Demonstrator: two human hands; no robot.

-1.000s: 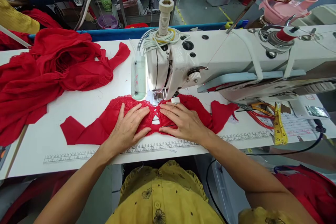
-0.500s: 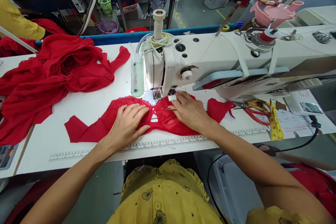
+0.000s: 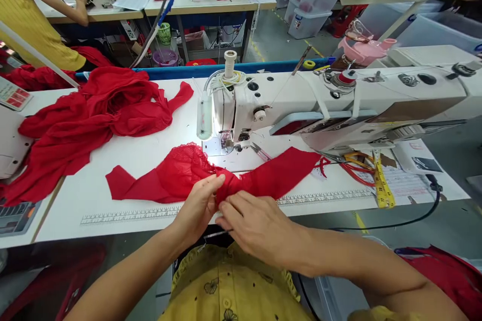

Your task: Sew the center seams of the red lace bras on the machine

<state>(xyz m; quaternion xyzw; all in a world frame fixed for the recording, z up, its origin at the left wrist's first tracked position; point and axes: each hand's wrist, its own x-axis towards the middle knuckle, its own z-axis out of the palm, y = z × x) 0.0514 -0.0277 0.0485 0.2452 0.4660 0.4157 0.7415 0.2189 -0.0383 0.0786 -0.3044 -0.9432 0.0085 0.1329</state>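
A red lace bra [image 3: 176, 173] lies across the machine table, its middle drawn toward the front edge. My left hand [image 3: 199, 203] pinches the gathered middle of it between thumb and fingers. Close beside it, my right hand [image 3: 259, 225] is closed on the same gathered cloth, fingers curled. A thin metal tool [image 3: 216, 234] sticks out under the right hand; its kind I cannot make out. Behind the bra stands a white sewing machine [image 3: 293, 93], its presser foot [image 3: 226, 141] apart from the cloth. Small thread snips [image 3: 260, 152] lie just right of the foot.
Heaped red garments [image 3: 109, 110] cover the table's left side. Orange-handled scissors [image 3: 357, 165], a yellow tape measure [image 3: 382, 185] and papers lie at right. A printed ruler [image 3: 324, 198] runs along the front edge. A co-worker in a yellow top [image 3: 33, 25] sits beyond.
The bra has come away from under the machine's needle area toward me. Both hands have moved from lying on it to gripping its middle near the front edge. The view has tilted up.
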